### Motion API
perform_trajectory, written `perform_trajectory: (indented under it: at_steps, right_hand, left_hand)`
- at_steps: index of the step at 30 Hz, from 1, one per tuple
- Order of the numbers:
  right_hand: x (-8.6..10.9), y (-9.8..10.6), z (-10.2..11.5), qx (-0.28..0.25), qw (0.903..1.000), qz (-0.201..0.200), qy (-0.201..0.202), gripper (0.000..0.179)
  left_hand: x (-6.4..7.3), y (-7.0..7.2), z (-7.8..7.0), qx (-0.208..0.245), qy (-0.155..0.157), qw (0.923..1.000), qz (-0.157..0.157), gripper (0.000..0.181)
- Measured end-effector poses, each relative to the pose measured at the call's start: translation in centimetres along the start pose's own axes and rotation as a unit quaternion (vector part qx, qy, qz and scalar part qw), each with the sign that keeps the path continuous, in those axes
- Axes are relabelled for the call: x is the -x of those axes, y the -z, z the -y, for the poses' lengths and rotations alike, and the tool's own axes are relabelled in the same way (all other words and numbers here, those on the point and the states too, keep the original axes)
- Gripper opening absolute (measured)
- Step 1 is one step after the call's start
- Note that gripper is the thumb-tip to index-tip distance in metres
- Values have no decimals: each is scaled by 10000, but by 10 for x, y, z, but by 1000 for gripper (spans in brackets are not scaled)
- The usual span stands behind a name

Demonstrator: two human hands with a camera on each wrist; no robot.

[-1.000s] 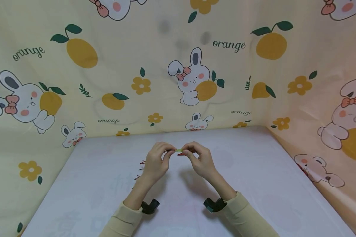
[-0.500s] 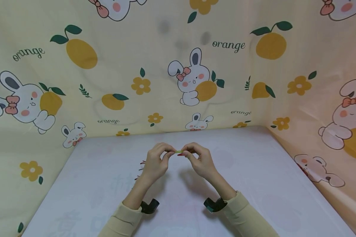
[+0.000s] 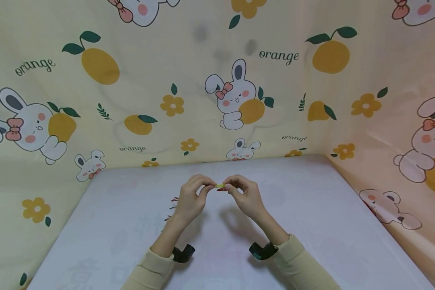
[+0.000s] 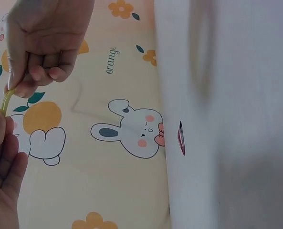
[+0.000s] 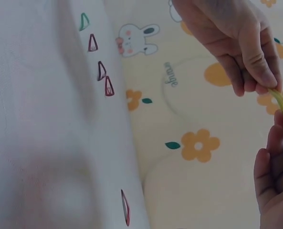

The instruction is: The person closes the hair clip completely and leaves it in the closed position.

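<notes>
Between both hands, raised over the far part of the table, is a thin yellow hair clip (image 3: 220, 185). My left hand (image 3: 193, 197) pinches its left end with thumb and fingertips. The right hand (image 3: 245, 195) pinches the other end the same way. The wrist views show the yellow hair clip (image 5: 279, 101) slightly bowed, with its ends hidden under the fingertips. On the table, a red snap hair clip (image 4: 181, 139) lies apart from the hands; in the head view it appears just below the yellow one.
Several snap hair clips lie in a row left of my left forearm, among them a green clip (image 5: 84, 22) and a dark red clip (image 5: 93, 43). The white table (image 3: 311, 225) ends at a printed cloth (image 3: 188, 80) hanging at the back and sides.
Both hands keep their pinch on the yellow hair clip and have barely shifted. The clip shows a little more of its yellow surface now. The clips on the table have stayed put.
</notes>
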State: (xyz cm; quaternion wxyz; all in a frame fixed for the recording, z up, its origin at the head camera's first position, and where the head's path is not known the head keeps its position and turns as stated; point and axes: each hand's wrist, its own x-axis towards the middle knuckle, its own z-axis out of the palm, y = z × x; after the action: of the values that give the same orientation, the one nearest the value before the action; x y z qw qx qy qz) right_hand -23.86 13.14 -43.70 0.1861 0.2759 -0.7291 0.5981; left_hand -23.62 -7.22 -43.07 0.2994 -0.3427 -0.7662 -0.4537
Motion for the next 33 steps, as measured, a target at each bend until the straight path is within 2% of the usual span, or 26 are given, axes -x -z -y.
perform_trajectory:
  at_steps: [8, 17, 22, 28, 33]
  right_hand:
    - [1, 0, 0, -257, 9988, -108, -407, 6]
    - [1, 0, 2, -646, 9927, -287, -975, 9]
    - [0, -1, 4, -836, 9893, -318, -1154, 13]
    - [-3, 1, 5, -797, 9884, -300, -1256, 16]
    - [-6, 5, 5, -346, 9928, -146, -1137, 20]
  left_hand:
    - [0, 0, 3, -539, -497, 9973, 34, 14]
    - [0, -2, 3, -971, -791, 9921, -12, 17]
    - [-2, -2, 3, -1103, -813, 9905, -122, 14]
    - [-7, -2, 4, -1139, -795, 9902, -171, 12]
    - [-12, -3, 5, -1181, -815, 9895, -189, 12]
